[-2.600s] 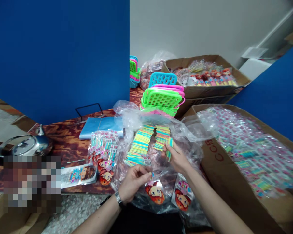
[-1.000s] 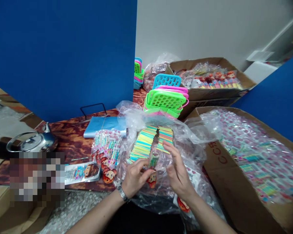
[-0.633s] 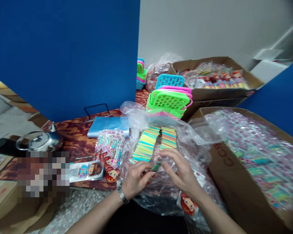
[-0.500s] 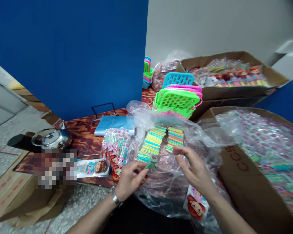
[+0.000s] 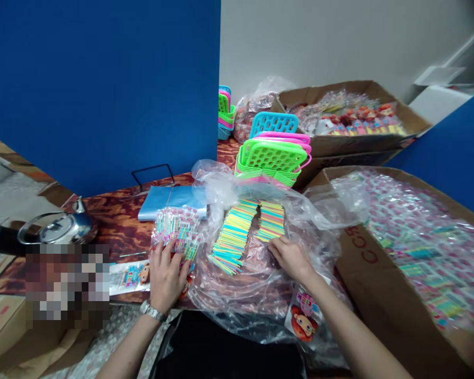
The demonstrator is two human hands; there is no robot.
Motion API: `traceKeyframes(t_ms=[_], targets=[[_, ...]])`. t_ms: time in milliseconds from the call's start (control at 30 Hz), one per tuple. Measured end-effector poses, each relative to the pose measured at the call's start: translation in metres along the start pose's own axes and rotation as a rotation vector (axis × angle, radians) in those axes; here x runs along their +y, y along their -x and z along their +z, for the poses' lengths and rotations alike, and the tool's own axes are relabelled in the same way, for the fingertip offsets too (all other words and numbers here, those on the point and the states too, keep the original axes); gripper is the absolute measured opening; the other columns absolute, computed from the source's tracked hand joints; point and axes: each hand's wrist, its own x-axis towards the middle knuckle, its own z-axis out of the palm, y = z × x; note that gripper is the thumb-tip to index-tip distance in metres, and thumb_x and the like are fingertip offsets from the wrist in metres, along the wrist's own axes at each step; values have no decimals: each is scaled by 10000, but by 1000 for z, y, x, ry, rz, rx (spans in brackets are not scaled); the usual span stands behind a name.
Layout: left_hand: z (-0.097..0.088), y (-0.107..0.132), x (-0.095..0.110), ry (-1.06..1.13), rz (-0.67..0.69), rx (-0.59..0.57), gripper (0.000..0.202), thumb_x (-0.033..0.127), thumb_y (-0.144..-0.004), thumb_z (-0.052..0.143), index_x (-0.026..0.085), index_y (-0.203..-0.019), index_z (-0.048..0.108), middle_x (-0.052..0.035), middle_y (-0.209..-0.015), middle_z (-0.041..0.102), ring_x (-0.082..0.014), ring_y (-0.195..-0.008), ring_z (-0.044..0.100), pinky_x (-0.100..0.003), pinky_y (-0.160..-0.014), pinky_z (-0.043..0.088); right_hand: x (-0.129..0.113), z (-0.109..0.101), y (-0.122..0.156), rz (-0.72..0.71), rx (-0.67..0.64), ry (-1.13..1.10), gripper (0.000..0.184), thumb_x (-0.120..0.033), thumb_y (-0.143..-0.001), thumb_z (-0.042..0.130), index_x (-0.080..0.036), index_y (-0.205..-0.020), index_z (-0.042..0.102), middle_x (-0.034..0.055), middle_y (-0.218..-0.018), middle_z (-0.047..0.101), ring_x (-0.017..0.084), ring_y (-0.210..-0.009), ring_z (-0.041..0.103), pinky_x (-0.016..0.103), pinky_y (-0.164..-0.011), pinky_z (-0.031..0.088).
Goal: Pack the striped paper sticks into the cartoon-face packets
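Loose thin coloured sticks, yellow, blue and pink, lie in two rows on a clear plastic bag. At the near end of the smaller right-hand row, my right hand has its fingers drawn together on the stick ends; its fingertips are partly hidden. My left hand rests with spread fingers on a pile of clear printed packets holding coloured sticks. Beside that hand lies a white printed packet. A card with a red-haired cartoon figure shows under my right forearm.
Stacked plastic baskets stand behind the bag, near a blue plastic-wrapped stack. An open carton full of packets is at the right, another carton behind it. A metal kettle sits at the left, below a blue panel.
My left hand has moved left from beside the sticks, where it held a small greenish item, onto the packet pile and spread its fingers. My right hand has closed at the sticks.
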Motion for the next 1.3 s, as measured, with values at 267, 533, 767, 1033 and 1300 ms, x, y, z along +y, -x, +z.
traceKeyframes(t_ms=[267,533,767,1033,1300], targets=[[4,-20,5,-172,-101,-47,200,326,-793,536,163,-844,641,-152,-1269,504,-393,-1233,331,-580,-963,260,-5,8,-19,-11,8,34,207,-322,-888,386,-240,-892,576,34,-899,608,165,-833,578,230,-602,339],[10,-40,2,-208,-169,-65,210,325,-787,534,167,-871,645,-175,-1273,507,-400,-1208,367,-608,-931,266,2,16,-32,19,-48,-28,210,-346,-883,399,-199,-850,546,46,-880,590,151,-740,596,230,-573,346],[8,-40,1,-226,-109,-57,241,351,-783,522,163,-886,633,-186,-1280,497,-398,-1188,390,-591,-932,269,-7,5,-33,20,-64,37,165,-197,-876,364,-182,-896,526,94,-917,591,181,-765,589,253,-572,349],[10,-36,0,-223,-75,-20,280,358,-801,502,140,-947,600,-206,-1293,466,-368,-1206,379,-541,-965,256,16,-67,52,-316,-398,-421,222,-261,-889,355,-200,-807,552,3,-711,611,120,-652,560,209,-596,387],[12,-35,-4,-158,-55,6,372,350,-814,489,130,-1110,540,-215,-1290,464,-365,-1179,408,-551,-951,256,54,-22,93,163,-46,-29,234,-288,-819,469,-192,-1004,574,103,-950,614,227,-862,573,308,-709,438]])
